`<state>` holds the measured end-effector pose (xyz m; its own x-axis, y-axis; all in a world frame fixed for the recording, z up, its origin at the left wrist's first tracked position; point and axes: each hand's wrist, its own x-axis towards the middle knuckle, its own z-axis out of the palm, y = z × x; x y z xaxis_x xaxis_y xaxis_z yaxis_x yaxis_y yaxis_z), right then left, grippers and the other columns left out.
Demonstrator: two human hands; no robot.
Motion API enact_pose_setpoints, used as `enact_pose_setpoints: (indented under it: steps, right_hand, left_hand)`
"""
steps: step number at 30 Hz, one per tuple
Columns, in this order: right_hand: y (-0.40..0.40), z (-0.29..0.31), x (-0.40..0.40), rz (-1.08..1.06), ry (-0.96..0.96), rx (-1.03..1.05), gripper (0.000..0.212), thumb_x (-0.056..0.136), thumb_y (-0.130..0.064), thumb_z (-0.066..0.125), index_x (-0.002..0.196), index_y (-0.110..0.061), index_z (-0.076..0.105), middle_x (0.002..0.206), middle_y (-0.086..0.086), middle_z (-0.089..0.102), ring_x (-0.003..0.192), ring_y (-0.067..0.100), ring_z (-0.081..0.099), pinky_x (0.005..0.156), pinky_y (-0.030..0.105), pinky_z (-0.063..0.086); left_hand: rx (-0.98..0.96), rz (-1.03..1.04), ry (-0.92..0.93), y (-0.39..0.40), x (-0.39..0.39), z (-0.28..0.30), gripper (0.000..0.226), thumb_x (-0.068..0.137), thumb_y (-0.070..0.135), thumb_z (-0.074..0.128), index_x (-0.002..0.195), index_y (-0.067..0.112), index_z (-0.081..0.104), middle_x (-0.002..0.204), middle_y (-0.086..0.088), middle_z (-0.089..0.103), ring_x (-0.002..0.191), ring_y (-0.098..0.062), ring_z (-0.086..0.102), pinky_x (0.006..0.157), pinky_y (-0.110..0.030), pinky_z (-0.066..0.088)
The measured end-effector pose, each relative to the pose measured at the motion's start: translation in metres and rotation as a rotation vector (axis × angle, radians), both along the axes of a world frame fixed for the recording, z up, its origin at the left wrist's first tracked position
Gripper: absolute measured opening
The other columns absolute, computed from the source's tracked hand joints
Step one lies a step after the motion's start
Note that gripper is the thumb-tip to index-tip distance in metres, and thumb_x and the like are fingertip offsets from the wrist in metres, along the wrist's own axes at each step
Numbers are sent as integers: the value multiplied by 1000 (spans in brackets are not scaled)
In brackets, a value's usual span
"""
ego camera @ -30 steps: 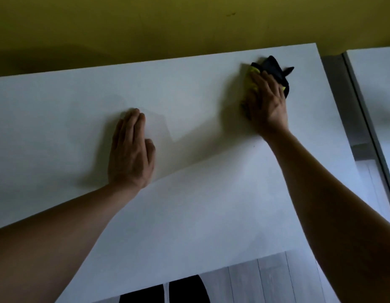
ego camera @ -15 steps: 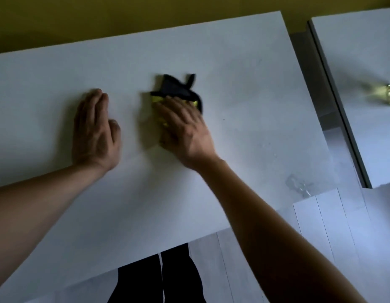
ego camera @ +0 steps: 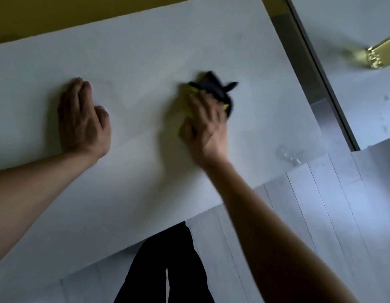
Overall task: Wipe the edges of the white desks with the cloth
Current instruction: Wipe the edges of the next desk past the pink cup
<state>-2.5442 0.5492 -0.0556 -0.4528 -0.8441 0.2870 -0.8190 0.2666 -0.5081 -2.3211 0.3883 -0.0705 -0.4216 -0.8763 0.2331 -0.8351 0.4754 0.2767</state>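
Cloth now farther from left hand

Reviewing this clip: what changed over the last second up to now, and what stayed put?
The right hand swept the cloth leftward across the near desk, from near its far right corner toward the left hand, then part of the way back to the right; it now presses the cloth mid-desk. The left hand stayed flat on the desk throughout. The cloth was never let go.
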Motion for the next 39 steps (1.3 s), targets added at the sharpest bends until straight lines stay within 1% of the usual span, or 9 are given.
enact_pose_setpoints:
  steps: [4,9,16,20,22,27,31,35,39]
  right_hand:
    - [22,7,83,223,-73,83,62,89,-30,62,147,-9,50,155,15,44,148,33,34,120,50,24]
    - [48,6,61,291,3,145,62,94,-37,55,151,-15,45,159,9,39,151,26,29,123,46,21]
    - [130,1,-46,-79,-13,139,55,96,-36,51,147,-13,51,153,13,45,145,31,37,118,49,29]
    - [173,10,-130,-329,-59,217,64,95,-49,38,151,-19,44,158,8,40,149,26,30,121,47,25]
    - [184,11,-162,-396,-112,236,62,97,-49,34,153,-24,40,161,6,33,150,25,24,122,49,23]
    - [175,4,-150,-495,-134,186,59,95,-40,37,149,-18,47,158,10,38,148,31,29,120,51,24]
    - [156,1,-80,-193,-42,81,55,91,-24,51,143,-6,53,150,15,48,142,37,39,115,54,29]
    - [144,5,7,43,-52,96,54,98,-34,55,147,-12,50,154,14,45,147,31,35,122,48,23]
    - [155,1,-30,197,21,112,55,99,-35,53,150,-16,46,156,8,43,148,27,34,121,44,25]
  left_hand:
    - [-2,-44,-2,1,2,1,51,104,23,35,151,5,40,161,-21,36,147,-39,34,123,-47,22]
    - [15,-199,-15,2,1,3,50,99,16,35,147,13,47,157,-19,41,144,-41,38,118,-49,30]
    - [52,-441,6,64,-38,7,48,98,16,41,142,2,53,152,-23,48,141,-42,44,119,-48,33]
    - [82,-533,24,128,-81,4,54,98,21,43,148,2,50,157,-23,44,146,-43,39,125,-52,26]
    - [83,-584,3,152,-103,4,57,98,24,42,151,3,47,160,-23,41,148,-43,36,125,-54,24]
    - [67,-558,-43,172,-121,5,61,99,26,41,157,6,41,165,-19,34,153,-40,29,127,-54,19]
    - [39,-547,-37,171,-122,4,58,101,24,40,156,6,42,165,-19,35,153,-40,30,128,-53,18]
    - [37,-541,-1,169,-121,2,55,104,23,33,156,5,42,164,-19,36,153,-39,32,128,-51,19]
    - [43,-541,2,169,-122,1,56,102,19,35,155,3,42,163,-20,37,153,-40,32,126,-55,23]
